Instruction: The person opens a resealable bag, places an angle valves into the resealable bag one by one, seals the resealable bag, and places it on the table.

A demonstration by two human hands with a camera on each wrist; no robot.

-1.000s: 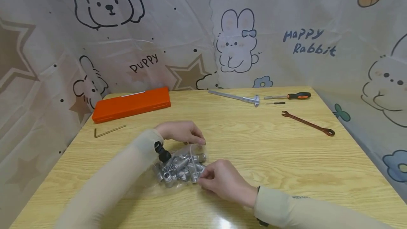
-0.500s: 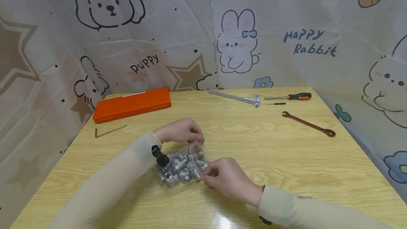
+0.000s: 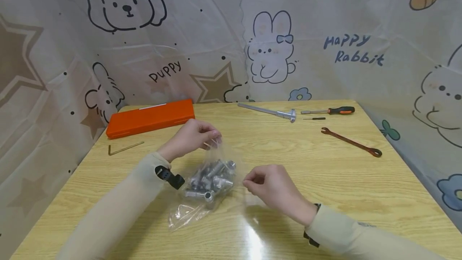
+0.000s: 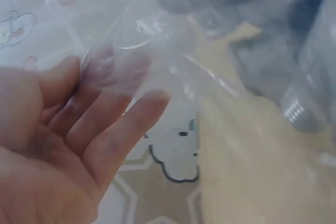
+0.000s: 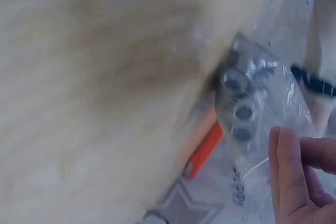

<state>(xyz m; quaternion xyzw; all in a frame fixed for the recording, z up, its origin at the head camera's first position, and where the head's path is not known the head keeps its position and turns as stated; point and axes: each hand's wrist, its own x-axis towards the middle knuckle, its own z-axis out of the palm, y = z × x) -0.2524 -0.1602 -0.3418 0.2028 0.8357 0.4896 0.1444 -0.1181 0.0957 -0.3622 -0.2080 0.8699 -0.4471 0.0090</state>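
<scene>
Both hands are now lifting the clear bag (image 3: 213,171) of metal sockets (image 3: 213,177) off the desk (image 3: 325,179), left hand (image 3: 191,137) and right hand (image 3: 270,185) each pinching an edge; spreading the mouth evenly is advisable.

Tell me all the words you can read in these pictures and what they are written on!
"Puppy" stands on the cartoon cloth beside the small dog drawing.
"Happy Rabbit" stands on the same cloth, right of the bunny drawing.
The orange case has a white strip on its lid, too small to read.
The bag of metal parts, the tools and both wrist views show no readable text.
</scene>
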